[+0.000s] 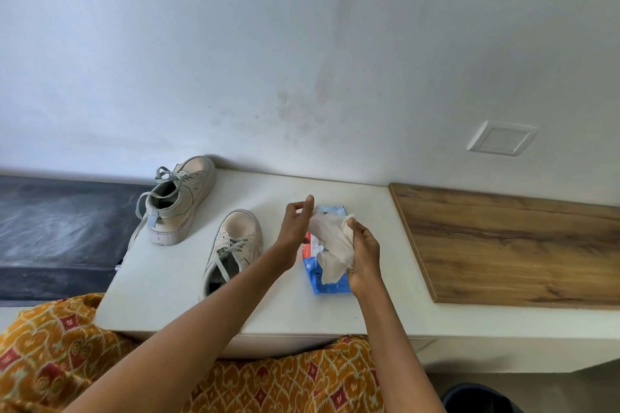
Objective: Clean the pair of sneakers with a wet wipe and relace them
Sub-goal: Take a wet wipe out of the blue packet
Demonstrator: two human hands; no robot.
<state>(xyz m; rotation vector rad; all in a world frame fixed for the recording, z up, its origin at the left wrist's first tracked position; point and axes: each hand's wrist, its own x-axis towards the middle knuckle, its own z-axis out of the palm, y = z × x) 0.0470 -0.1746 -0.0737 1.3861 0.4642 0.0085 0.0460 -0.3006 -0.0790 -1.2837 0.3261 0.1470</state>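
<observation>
Counted: two hands, one wet wipe, one wipe pack, two sneakers. Right hand (364, 255) is curled round the crumpled white wet wipe (332, 245), held just above the blue wipe pack (330, 285), which lies flat on the white worktop (268, 305) and is partly hidden by wipe and hands. Left hand (297, 228) is loosely spread, fingertips at the wipe's upper edge; contact cannot be told. Near sneaker (235, 245) is crossed by the left forearm at its heel opening, long axis near-to-far, toe toward the wall. Far sneaker (181, 201) is set at the worktop's left edge, toe up-right against the wall, laces trailing off. A wooden board (510, 245) is seen to the right.
</observation>
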